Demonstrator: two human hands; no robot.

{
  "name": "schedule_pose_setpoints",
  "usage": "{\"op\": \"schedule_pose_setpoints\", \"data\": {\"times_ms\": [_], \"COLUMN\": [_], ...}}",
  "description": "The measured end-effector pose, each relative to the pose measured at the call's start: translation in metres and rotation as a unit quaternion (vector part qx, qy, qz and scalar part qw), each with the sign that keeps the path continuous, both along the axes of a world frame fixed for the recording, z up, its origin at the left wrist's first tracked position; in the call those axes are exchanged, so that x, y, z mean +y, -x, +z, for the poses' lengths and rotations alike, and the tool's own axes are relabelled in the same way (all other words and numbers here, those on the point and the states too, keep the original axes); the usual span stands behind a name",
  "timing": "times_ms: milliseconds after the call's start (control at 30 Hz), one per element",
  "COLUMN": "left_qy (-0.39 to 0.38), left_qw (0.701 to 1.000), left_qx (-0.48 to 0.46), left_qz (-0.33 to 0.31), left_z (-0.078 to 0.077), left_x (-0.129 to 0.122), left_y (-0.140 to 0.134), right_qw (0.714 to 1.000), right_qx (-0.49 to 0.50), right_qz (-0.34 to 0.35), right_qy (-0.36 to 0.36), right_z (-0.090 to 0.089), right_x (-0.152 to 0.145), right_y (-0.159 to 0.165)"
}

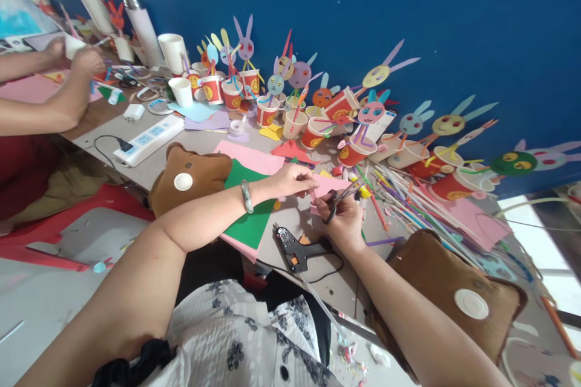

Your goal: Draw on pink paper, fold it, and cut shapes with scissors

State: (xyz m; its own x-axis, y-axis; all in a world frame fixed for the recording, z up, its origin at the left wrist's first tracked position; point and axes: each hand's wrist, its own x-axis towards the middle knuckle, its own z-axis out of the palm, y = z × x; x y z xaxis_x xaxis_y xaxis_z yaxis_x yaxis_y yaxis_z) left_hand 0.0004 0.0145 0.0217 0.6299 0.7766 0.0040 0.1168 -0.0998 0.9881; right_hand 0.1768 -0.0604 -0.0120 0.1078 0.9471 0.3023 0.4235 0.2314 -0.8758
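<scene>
My left hand (294,180), with a bracelet on its wrist, is closed in a pinch at the edge of a small piece of pink paper (313,193). My right hand (345,221) is wrapped round black-handled scissors (333,204), whose blades point up and to the right, away from the left hand. Just below both hands lies a black hot glue gun (293,249) on the table. Green paper (249,217) and a larger pink sheet (249,157) spread under and beside my left forearm.
Paper cups with rabbit figures (358,148) line the blue wall. Pipe cleaners (422,217) lie at right near a brown cushion (436,266); another brown cushion (190,178) sits left. A power strip (149,140) is farther left, near another person's hands (86,63).
</scene>
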Motion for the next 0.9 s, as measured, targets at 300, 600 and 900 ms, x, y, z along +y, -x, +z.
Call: {"op": "schedule_pose_setpoints", "data": {"times_ms": [300,600,900], "left_qy": [-0.013,0.005,0.063], "left_qw": [0.999,0.997,0.996], "left_qx": [-0.008,-0.025,-0.004], "left_qz": [-0.035,0.068,-0.056], "left_z": [-0.006,0.011,-0.001], "left_x": [0.003,0.000,-0.004], "left_y": [0.000,0.005,-0.004], "right_qw": [1.000,1.000,1.000], "right_qx": [0.004,0.011,0.018], "right_qz": [0.003,0.007,-0.010], "right_qy": [-0.002,0.002,-0.006], "right_z": [-0.002,-0.001,-0.003], "right_x": [0.000,0.000,0.001], "right_y": [-0.001,0.000,-0.001]}}
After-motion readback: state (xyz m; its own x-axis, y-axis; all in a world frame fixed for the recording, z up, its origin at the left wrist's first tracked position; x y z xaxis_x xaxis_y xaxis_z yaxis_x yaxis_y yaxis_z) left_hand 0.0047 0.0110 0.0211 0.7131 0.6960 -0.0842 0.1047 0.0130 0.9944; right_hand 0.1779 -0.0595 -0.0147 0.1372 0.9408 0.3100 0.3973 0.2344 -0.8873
